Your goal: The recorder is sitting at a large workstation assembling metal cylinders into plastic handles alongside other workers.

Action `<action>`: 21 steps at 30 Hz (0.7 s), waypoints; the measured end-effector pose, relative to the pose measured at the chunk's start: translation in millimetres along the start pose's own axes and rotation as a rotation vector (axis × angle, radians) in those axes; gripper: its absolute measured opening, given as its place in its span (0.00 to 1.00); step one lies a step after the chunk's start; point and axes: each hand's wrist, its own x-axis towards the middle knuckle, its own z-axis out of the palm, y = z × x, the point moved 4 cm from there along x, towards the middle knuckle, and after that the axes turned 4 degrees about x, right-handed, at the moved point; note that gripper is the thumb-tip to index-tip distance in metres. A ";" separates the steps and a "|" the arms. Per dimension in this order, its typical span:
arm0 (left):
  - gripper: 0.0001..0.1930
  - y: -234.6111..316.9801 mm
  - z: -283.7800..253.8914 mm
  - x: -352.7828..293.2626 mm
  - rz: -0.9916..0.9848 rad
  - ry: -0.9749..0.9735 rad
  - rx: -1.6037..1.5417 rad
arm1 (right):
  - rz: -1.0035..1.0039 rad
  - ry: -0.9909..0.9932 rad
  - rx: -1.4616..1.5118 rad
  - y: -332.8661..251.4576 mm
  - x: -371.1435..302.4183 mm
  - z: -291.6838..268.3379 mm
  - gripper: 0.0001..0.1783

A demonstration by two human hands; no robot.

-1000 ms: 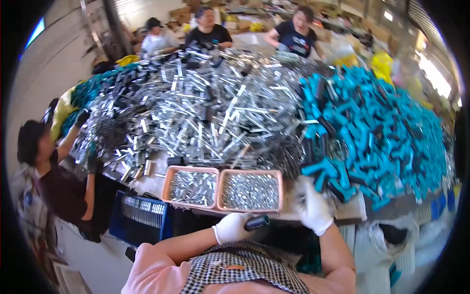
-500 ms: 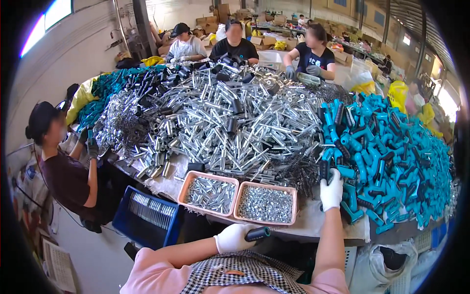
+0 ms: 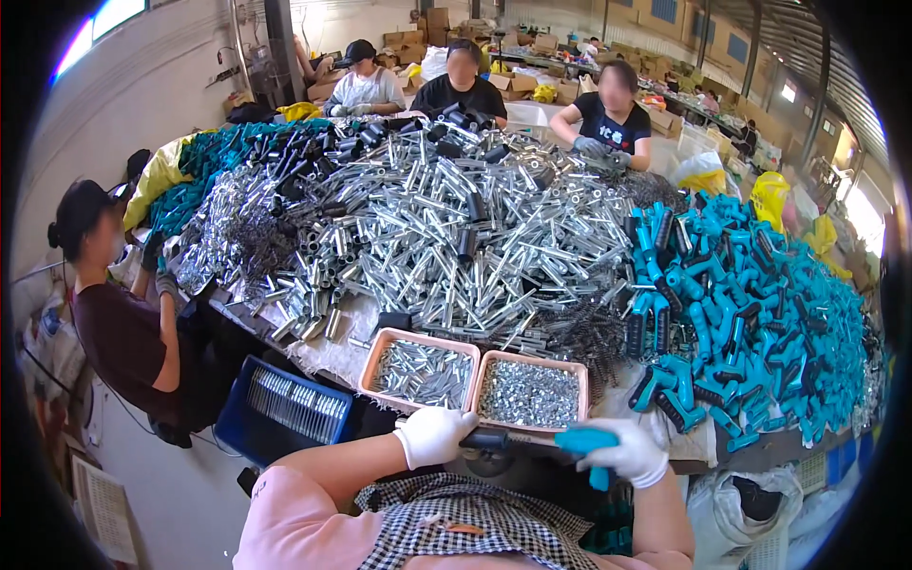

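Observation:
My left hand [image 3: 432,438], in a white glove, is closed around one end of a black handle [image 3: 487,438] just in front of the table edge. My right hand [image 3: 635,455], gloved too, grips a teal plastic handle piece [image 3: 587,441], which is smeared by motion and close to the black handle's right end. Just beyond my hands stand two pink trays side by side. The left tray [image 3: 364,376] holds short metal pins and the right tray [image 3: 581,399] small metal nuts or bushings. Teal handle pieces [image 3: 731,313] lie heaped to the right.
A large heap of metal rods [image 3: 456,237] covers the table's middle, with dark springs [image 3: 598,337] along its right side. A blue crate [image 3: 285,418] with metal rods sits low at left. Co-workers stand at left and across the table. A white sack [image 3: 750,513] is at lower right.
My right hand has come back from the teal heap toward my body with a teal handle piece. My left hand has risen slightly, the black handle still in it.

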 end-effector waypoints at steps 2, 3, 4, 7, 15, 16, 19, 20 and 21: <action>0.17 2.0 6.1 -0.1 0.111 0.041 0.091 | 0.074 -0.037 0.025 9.3 5.8 22.0 0.28; 0.17 3.6 11.4 -1.4 0.154 0.042 0.142 | 0.155 -0.069 0.065 8.6 6.8 30.5 0.27; 0.17 2.0 12.3 -2.5 0.155 0.045 0.141 | 0.123 -0.121 -0.092 7.6 9.5 30.4 0.28; 0.17 -0.7 10.3 -9.8 0.175 0.102 0.164 | 0.148 -0.092 -0.220 0.0 7.5 37.9 0.27; 0.17 5.5 14.2 -25.2 0.069 0.051 0.102 | 0.037 -0.137 -0.334 9.7 16.3 42.1 0.31; 0.17 7.7 13.1 -26.8 0.067 0.109 0.130 | -0.030 -0.100 -0.360 9.0 16.5 46.4 0.30; 0.20 21.4 8.1 -25.7 0.083 -0.095 -0.001 | -0.525 -0.132 -0.971 -28.4 9.9 77.3 0.21; 0.20 18.3 18.3 -23.3 0.099 -0.145 -0.074 | -0.676 -0.207 -1.075 -34.1 10.5 81.2 0.21; 0.19 17.6 24.6 -25.2 0.208 -0.242 -0.284 | -0.829 -0.283 -1.175 -35.9 10.8 84.4 0.20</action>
